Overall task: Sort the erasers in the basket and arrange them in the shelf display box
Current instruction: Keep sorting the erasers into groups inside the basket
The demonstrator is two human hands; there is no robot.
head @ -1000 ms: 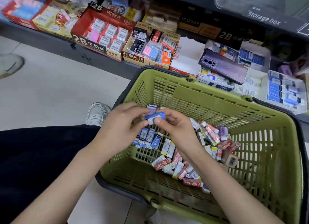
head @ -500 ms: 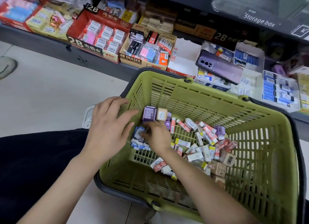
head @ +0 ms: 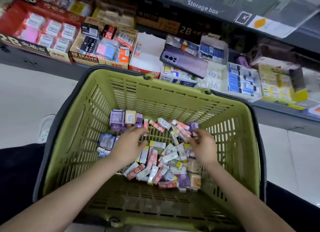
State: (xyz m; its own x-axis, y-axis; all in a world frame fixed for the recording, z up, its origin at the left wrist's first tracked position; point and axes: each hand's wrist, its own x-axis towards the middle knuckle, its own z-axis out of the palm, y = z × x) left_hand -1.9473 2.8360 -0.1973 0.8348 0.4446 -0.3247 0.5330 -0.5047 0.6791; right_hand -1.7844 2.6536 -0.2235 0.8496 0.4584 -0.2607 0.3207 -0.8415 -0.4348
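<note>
Erasers (head: 166, 157) all over the bottom of the green basket (head: 173, 86): a loose heap of red-and-white, pink and yellow-tipped ones, piled toward the right and near side. A cluster of blue erasers (head: 105, 142) sits together at the left of the bottom. Purple packs (head: 117, 118) stand along the far wall with a tan one beside them.

The left hand (head: 128, 145) is over the heap, just beside the blue cluster, fingers stretched out, thumb spread, nothing in it. The right hand (head: 202, 145) is down on the right of the heap, fingers curled in among the red-and-white ones by another purple pack. Has it actually pinched one? Can't tell.

Beyond the basket, the low shelf (head: 280, 115) carries a row of display boxes (head: 83, 57): one red marked 2B, one brown marked 4B ERASER, one white with blue erasers lined up. A purple phone (head: 185, 61) lies across the middle boxes. A white shoe (head: 45, 128) is on the floor (head: 34, 93), left of the basket.
</note>
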